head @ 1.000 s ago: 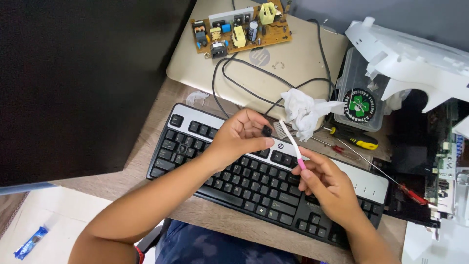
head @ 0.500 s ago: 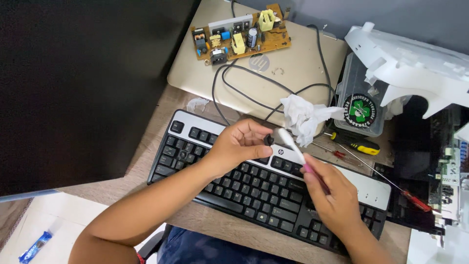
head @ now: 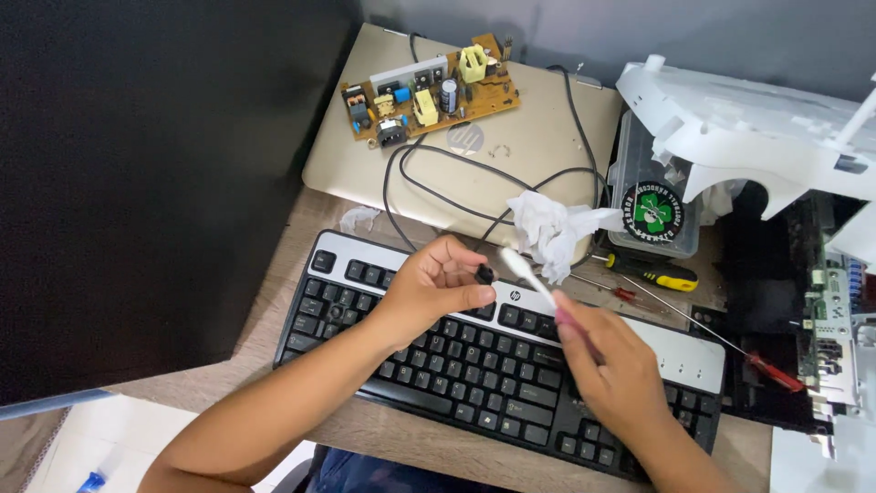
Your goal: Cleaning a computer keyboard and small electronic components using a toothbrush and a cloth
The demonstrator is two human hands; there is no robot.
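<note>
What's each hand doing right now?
Left hand: closed, pinching a small black keycap.
Right hand: closed, holding a white brush, tip near the keycap.

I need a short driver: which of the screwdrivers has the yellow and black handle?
The stubby screwdriver beside the crumpled tissue; the long thin one has a red handle.

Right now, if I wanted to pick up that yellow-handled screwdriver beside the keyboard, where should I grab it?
Probably by the yellow-and-black handle of the screwdriver, coming from above. It lies flat on the desk behind the keyboard, its thick handle end pointing right and uncovered; the left end sits close to the crumpled tissue.
</note>
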